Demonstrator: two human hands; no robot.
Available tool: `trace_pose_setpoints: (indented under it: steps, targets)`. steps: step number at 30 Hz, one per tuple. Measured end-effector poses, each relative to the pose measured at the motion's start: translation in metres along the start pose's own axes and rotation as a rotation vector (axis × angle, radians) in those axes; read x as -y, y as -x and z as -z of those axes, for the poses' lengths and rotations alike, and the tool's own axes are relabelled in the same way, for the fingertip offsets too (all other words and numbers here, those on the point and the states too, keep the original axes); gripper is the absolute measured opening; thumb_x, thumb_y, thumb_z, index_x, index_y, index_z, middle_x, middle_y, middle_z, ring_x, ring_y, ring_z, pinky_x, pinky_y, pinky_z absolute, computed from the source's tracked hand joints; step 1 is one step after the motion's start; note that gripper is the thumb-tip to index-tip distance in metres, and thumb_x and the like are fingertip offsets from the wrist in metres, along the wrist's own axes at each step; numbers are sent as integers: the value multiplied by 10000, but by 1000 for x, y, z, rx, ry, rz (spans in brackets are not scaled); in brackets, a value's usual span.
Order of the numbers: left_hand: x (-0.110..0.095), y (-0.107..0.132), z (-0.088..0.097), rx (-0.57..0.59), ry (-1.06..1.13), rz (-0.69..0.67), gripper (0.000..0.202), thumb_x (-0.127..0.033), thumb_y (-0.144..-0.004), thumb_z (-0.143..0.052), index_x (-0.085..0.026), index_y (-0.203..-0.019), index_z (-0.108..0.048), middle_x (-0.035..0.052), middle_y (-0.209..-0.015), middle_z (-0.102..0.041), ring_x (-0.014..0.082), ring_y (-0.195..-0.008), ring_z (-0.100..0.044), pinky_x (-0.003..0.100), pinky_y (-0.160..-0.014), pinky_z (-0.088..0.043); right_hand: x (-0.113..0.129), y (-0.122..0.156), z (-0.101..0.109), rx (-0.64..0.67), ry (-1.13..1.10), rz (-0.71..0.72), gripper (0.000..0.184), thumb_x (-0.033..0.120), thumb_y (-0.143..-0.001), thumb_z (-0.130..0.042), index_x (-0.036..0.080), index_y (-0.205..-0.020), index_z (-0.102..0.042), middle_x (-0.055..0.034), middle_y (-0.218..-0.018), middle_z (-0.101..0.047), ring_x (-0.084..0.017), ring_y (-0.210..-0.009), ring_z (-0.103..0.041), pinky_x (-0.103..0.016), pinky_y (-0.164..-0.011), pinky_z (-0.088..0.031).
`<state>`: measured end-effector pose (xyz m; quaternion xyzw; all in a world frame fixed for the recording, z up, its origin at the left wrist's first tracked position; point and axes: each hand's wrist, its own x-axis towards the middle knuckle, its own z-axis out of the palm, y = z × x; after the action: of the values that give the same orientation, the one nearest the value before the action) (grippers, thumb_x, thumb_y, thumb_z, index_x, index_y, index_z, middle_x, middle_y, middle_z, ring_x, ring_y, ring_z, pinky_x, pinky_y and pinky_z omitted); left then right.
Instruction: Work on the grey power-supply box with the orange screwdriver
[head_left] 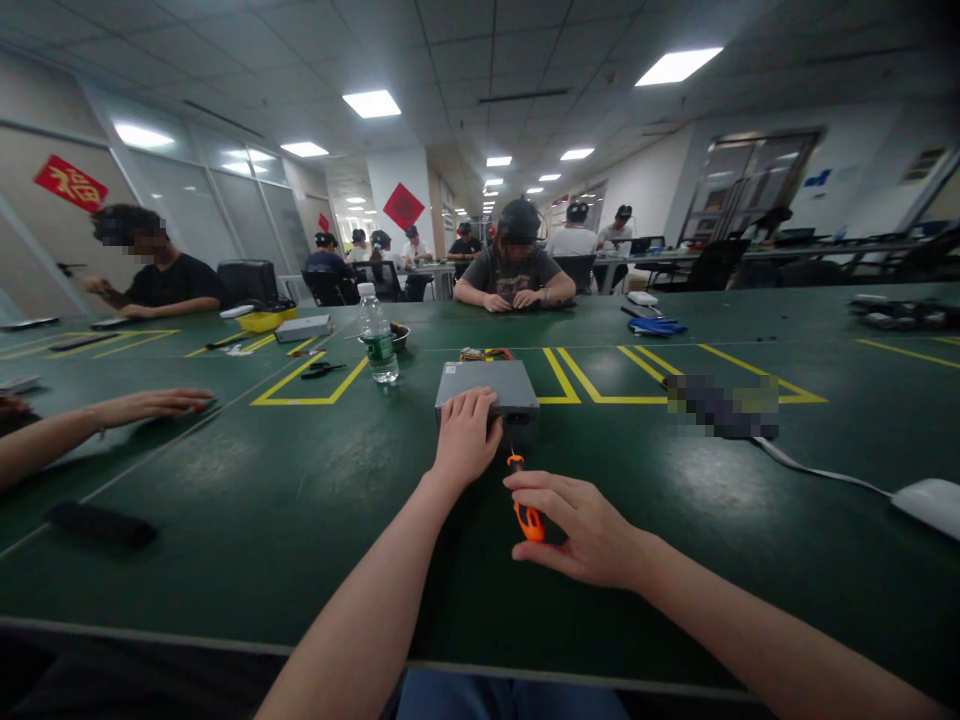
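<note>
A grey computer power supply unit (487, 380) sits on the green table straight ahead, with coloured cables (486, 354) behind it. My left hand (466, 425) lies over its top and near edge, thumb bent along the front face, gripping it. In my right hand (574, 520) is a screwdriver (531, 522) with an orange and black handle, held between thumb and fingers. Its thin shaft points away from me at the unit's front face, close to the socket. Whether the tip sits in a screw is too small to tell.
A water bottle (378, 335) stands left of the unit, near black pliers-like tools (321, 370) and a bowl (399, 336). Blue gloves (657, 326) lie at the back right. A white cable (817, 470) runs rightward. Another person's hand (161, 403) rests at left.
</note>
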<state>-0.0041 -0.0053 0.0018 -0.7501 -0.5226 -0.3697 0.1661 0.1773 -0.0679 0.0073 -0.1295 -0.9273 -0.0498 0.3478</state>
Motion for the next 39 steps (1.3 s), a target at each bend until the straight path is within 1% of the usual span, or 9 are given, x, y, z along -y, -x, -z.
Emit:
trace_pose_setpoints:
  steps: [3,5,12,14,19,25,32,37,39]
  targets:
    - [0,0,0,0,1,2,260,-224,-820,-492,-208,-1080,-482,53,-1193,-547,203,-1123,-459,366,-956,-322,1,-2,3,111,12,25,374,356,-850,-485,159,-1165,-448,-156,-1115,-550,-230,-1003,-568,-346,-770,-499]
    - [0,0,0,4,-1,1,260,-226,-822,-488,-205,-1082,-482,55,-1192,-547,205,-1124,-459,366,-957,-322,2,-3,4,126,32,48,335,306,-856,-470,164,-1159,-459,-159,-1122,-544,-231,-999,-570,-345,-758,-500]
    - [0,0,2,12,0,0,267,-222,-814,-500,-203,-1080,-482,57,-1206,-540,203,-1133,-454,367,-966,-318,0,0,1,-35,-11,-20,321,402,-813,-547,153,-986,-439,-150,-1000,-613,-216,-902,-619,-317,-715,-517]
    - [0,0,2,12,0,1,269,-222,-814,-499,-201,-1081,-482,57,-1202,-543,205,-1131,-455,368,-966,-317,1,-1,3,6,-16,-29,350,422,-811,-541,153,-1014,-444,-151,-1023,-602,-225,-938,-605,-328,-736,-512]
    - [0,0,1,10,-1,4,275,-218,-817,-492,-202,-1091,-478,59,-1199,-542,205,-1132,-453,370,-959,-323,2,-4,4,128,53,47,329,324,-854,-481,161,-1139,-460,-159,-1108,-556,-228,-974,-579,-341,-735,-501]
    - [0,0,1,13,0,-1,280,-213,-807,-504,-205,-1086,-481,60,-1198,-541,206,-1131,-454,371,-958,-324,-1,0,-1,-47,44,1,297,403,-809,-554,159,-950,-460,-150,-1019,-611,-214,-885,-618,-319,-692,-514]
    - [0,0,0,8,2,2,278,-219,-812,-500,-203,-1089,-478,56,-1196,-542,208,-1127,-454,368,-956,-323,2,-4,4,131,80,50,341,346,-843,-490,179,-1140,-475,-156,-1122,-552,-231,-981,-582,-345,-742,-498]
    - [0,0,1,12,6,0,287,-212,-810,-499,-203,-1096,-475,57,-1200,-542,209,-1130,-453,369,-958,-320,0,-1,-1,-19,47,24,287,381,-812,-549,153,-970,-476,-160,-1045,-599,-222,-907,-611,-327,-703,-514]
    - [0,0,1,12,7,0,287,-211,-810,-498,-204,-1096,-475,57,-1199,-543,210,-1129,-454,372,-955,-321,0,0,0,-26,29,-1,310,389,-804,-558,154,-982,-462,-161,-1052,-602,-228,-930,-606,-339,-725,-515]
